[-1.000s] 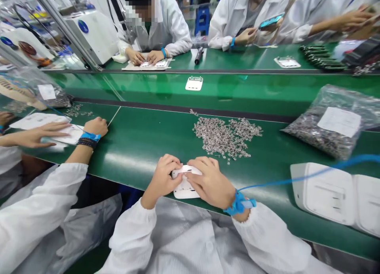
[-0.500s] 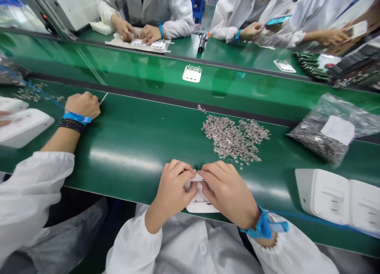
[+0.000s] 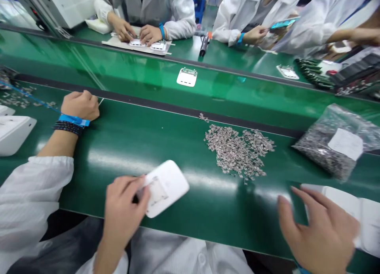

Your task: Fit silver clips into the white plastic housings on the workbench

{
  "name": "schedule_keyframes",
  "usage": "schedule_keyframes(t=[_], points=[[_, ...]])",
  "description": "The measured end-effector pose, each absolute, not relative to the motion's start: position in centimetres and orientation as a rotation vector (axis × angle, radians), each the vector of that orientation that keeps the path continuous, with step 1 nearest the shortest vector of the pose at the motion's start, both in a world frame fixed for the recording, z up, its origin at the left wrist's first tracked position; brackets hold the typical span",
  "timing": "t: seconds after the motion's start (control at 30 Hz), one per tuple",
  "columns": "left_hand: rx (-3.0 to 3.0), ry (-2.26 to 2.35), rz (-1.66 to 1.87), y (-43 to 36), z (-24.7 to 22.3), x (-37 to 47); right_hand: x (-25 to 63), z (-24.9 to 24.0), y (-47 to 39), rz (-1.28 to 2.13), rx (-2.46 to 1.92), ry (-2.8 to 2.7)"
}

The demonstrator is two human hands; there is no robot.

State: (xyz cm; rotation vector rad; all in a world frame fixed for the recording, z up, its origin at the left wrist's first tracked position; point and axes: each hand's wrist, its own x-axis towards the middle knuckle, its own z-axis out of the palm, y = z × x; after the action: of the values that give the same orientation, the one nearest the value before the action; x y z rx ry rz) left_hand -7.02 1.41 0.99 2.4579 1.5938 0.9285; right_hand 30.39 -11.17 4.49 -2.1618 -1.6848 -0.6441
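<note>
My left hand (image 3: 126, 204) pinches the edge of a white plastic housing (image 3: 173, 183) with rounded corners, tilted above the green bench near its front edge. Small slots and a recessed patch show on the face turned toward me. My right hand (image 3: 319, 226) is at the right with thumb and fingers spread, holding nothing. It is over or just in front of a row of white housings (image 3: 344, 200), partly hiding them; whether it touches them I cannot tell. A heap of small metal clips (image 3: 237, 149) lies between my hands, farther back.
A clear bag of metal parts (image 3: 332, 147) lies at the right rear. On the green belt rests a white housing with a circuit board (image 3: 187, 77). A neighbour's hand (image 3: 80, 105) is on the bench at left, near more white housings (image 3: 14, 135). Co-workers sit across.
My hands have parted. The left has carried the white housing leftward; the right has let go, opened and moved right toward the row of housings.
</note>
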Motion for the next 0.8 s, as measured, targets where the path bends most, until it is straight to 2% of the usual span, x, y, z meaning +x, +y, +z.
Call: schedule_keyframes(t=[0.07,0.13,0.23,0.33,0.43,0.53,0.6,0.67,0.73,0.8], points=[[2.442,1.787,0.942,2.7,0.8,-9.3,32.7,2.8,-13.8,-0.848,-2.467,-1.561],[2.331,1.979,1.01,3.4,1.0,-10.0,33.5,1.6,-15.5,-0.867,-2.676,-1.532],[2.179,2.121,1.262,2.7,1.8,-7.6,31.4,1.4,-16.2,-0.718,-2.62,-1.605],[2.22,1.695,1.322,0.4,2.4,-2.6,26.7,2.5,-15.3,-0.398,-2.298,-1.743],[2.264,1.192,0.969,-1.7,2.2,1.8,21.6,3.7,-14.1,-0.072,-2.032,-1.953],[2.31,1.078,0.721,-2.4,1.4,3.6,19.2,5.3,-12.5,0.173,-1.79,-2.017],[2.304,1.078,0.678,-2.3,1.0,3.6,20.1,6.3,-10.7,0.158,-1.731,-1.955],[2.285,1.064,0.671,-2.1,1.0,3.2,22.7,6.9,-8.2,-0.028,-1.728,-1.934],[2.274,1.029,0.65,-1.9,1.2,2.9,25.8,6.5,-5.7,-0.215,-1.783,-2.057],[2.259,1.005,0.647,-2.0,1.4,2.7,28.4,5.4,-3.6,-0.243,-1.788,-2.214]])
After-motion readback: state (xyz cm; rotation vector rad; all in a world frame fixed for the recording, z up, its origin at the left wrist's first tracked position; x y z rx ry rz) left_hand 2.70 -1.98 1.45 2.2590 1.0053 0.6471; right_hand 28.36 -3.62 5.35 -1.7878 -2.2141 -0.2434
